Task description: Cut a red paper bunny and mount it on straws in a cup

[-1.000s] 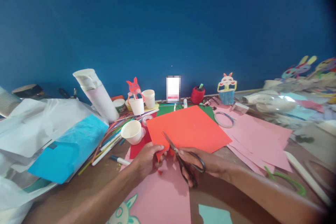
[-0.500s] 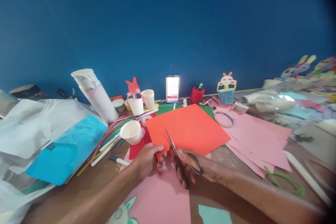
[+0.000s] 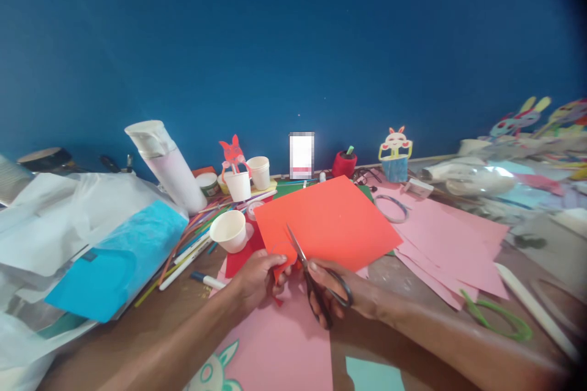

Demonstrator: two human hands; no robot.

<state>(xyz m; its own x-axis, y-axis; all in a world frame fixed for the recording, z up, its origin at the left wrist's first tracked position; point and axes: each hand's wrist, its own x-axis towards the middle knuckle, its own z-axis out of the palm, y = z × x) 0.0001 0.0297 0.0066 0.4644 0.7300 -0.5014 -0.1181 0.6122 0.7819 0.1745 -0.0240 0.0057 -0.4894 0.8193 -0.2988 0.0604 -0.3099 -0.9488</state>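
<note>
Orange paper pinched in the left fingers, dark-handled scissors in the right hand.

Shown before you: two hands, one pair of scissors, one large orange sheet, one blue cup, one red pot, one white flask.

Orange sheet: matt paper, smooth. Scissors: metal blades, dk plastic-look handles.
</note>
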